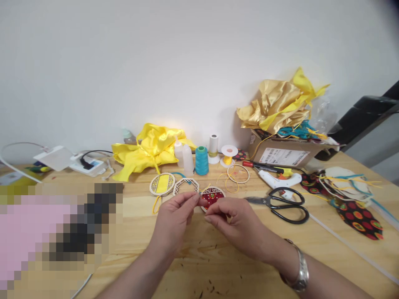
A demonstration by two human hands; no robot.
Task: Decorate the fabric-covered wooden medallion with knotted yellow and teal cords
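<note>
My left hand (pixel 173 218) is closed in a pinch, thumb against forefinger. Close beside it my right hand (pixel 239 225) also pinches thumb and fingertip together. Whatever lies between the fingertips is too small to make out. Just behind both hands is a round wooden-framed ornament (pixel 213 196) with red patterned cloth, its lower part partly covered by my fingers. To its left lie an octagonal wooden lattice frame (pixel 177 187) and a round lattice ornament with yellow cloth (pixel 163 183), which has a yellow cord loop (pixel 156 205).
Black-handled scissors (pixel 268 201) and a white glue gun (pixel 282 181) lie to the right. A teal thread cone (pixel 202 161), small bottles (pixel 188 160) and a yellow cord spool (pixel 229 154) stand behind. Yellow satin (pixel 146 149) and a cardboard box (pixel 280 154) line the wall.
</note>
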